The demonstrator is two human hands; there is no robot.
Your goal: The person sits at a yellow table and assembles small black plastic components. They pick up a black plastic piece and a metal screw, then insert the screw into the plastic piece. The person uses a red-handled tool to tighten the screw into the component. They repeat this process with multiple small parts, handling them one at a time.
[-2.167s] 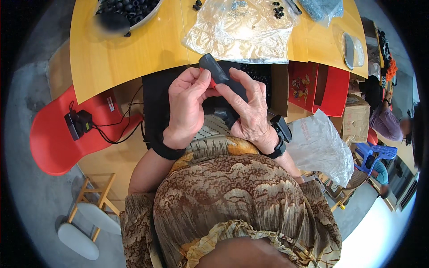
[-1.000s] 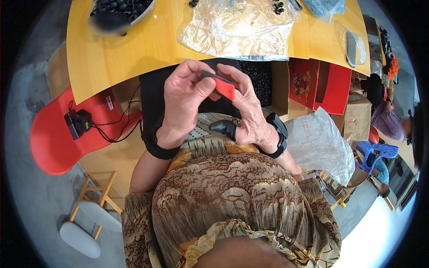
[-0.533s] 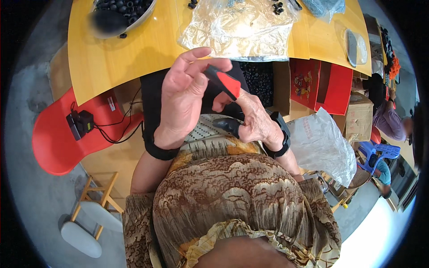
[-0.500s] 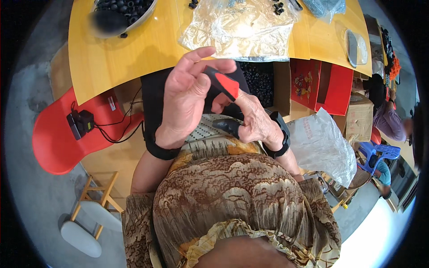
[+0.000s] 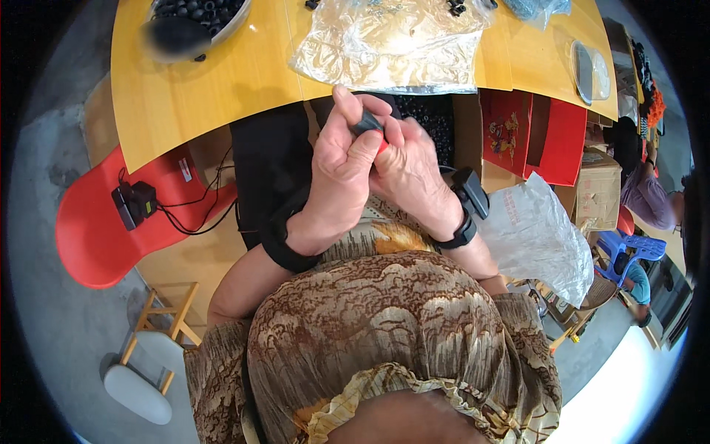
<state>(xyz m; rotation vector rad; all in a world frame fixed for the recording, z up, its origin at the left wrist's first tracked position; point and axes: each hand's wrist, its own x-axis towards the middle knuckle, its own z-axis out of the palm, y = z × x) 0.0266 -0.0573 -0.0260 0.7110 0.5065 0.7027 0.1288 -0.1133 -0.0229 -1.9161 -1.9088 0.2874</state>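
My left hand (image 5: 342, 166) and my right hand (image 5: 416, 174) are pressed together in front of my lap, just off the table's near edge. Between their fingers is a small black-and-red piece (image 5: 366, 124); it looks like a finger sleeve, though most of it is covered. The left thumb and fingers pinch around its black part. Right-hand fingers are closed beside the red part, where their exact grip is partly hidden. Each wrist wears a black band, the right one with a black block on it.
On the yellow table (image 5: 185, 89) are a bowl of black parts (image 5: 200, 10), a clear plastic sheet (image 5: 384, 52) and a clear lid (image 5: 590, 72). Below stand a carton of dark pieces (image 5: 464, 133) and a red box (image 5: 551, 144). A red chair (image 5: 92, 222) holds black devices and cables.
My hands have come together from a spread pose. The black-and-red piece, showing broadly before, is now mostly covered by fingers. My left fingers have closed on it.
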